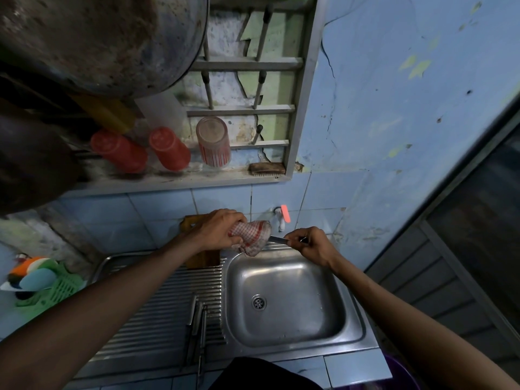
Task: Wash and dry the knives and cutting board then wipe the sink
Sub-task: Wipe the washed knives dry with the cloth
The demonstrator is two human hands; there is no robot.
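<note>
Blade of small steel knife point(278, 239) mostly hidden inside red-checked white cloth point(253, 237); handle buried in right hand point(308, 243), apparently dark. Long axis near level, tip toward the left, above rear rim of stainless steel sink point(284, 291). Left hand point(222, 230) fingers curled round the cloth; right fingers gripping the handle. Both forearms extended. Further knives point(197, 327) lying on ribbed drainboard point(157, 313), blurred. Brown wooden cutting board point(202, 256) propped behind, largely covered.

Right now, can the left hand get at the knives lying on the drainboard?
Probably not at once: the left hand grips the checked cloth around a knife blade. The path to the knives on the drainboard looks free.
</note>
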